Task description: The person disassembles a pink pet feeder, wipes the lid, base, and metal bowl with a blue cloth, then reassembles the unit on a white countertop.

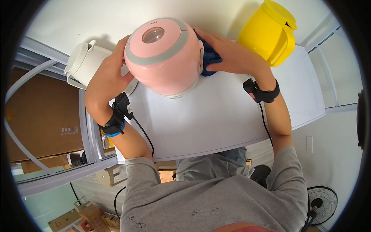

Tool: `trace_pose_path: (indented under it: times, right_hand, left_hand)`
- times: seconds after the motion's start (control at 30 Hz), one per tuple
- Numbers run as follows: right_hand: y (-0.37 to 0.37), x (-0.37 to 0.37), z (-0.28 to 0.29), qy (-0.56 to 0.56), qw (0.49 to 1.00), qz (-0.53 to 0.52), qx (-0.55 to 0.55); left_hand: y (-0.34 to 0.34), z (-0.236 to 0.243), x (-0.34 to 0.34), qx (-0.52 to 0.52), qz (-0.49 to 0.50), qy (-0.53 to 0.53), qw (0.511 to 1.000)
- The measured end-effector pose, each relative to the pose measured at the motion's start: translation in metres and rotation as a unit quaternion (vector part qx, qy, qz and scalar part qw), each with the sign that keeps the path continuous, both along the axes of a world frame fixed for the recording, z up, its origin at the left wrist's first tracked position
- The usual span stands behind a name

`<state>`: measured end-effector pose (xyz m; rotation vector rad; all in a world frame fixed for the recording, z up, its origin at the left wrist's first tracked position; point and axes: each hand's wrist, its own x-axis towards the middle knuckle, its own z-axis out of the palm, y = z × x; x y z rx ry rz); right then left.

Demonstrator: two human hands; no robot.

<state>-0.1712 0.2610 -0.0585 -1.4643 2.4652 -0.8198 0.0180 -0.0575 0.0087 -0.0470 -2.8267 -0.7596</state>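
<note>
A rounded pink rice cooker with a grey band and a small round window in its lid stands on the white table, near the wall. My left hand grips its left side, thumb toward me and fingertips hidden behind the body. On the opposite side, my right hand has its fingers and thumb around a dark blue cloth, which lies against the cooker's right side. Part of the cloth is covered by the hand.
A white jug stands just beyond my left hand, partly hidden by it. At the back right is a yellow jug with a handle. Black cables run from both wrist straps over the table's front edge. A fan stands at lower right.
</note>
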Motion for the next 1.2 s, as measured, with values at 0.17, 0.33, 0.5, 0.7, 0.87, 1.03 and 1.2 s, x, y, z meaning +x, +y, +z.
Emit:
trace_pose_path:
  times: [0.17,0.33,0.5,0.7,0.87,1.03,1.2]
  right_hand:
    - [0.002,-0.029,-0.071,0.139,0.985,0.010,0.104]
    - [-0.016,-0.023,-0.049,0.046,0.992,0.001,0.118]
    - [-0.008,-0.008,-0.022,0.036,0.976,-0.051,0.211]
    - [0.017,-0.011,-0.020,0.137,0.968,-0.055,0.204]
    - [0.023,0.013,0.043,0.105,0.929,-0.105,0.339]
    - [0.035,-0.001,0.040,0.117,0.947,-0.077,0.290]
    - [0.021,-0.003,-0.013,0.152,0.984,-0.003,0.091]
  left_hand:
    - [0.003,0.001,-0.008,0.032,-0.015,-0.005,0.999]
    - [0.010,0.012,0.002,0.066,0.022,-0.061,0.996]
    - [0.003,0.000,-0.002,0.048,0.016,-0.046,0.998]
    - [0.006,0.008,0.004,0.041,0.021,-0.049,0.998]
    - [0.001,0.006,0.006,0.031,0.019,-0.057,0.998]
    - [0.004,0.009,0.006,0.028,0.014,-0.056,0.998]
    - [0.009,0.012,0.004,0.024,-0.025,-0.025,0.999]
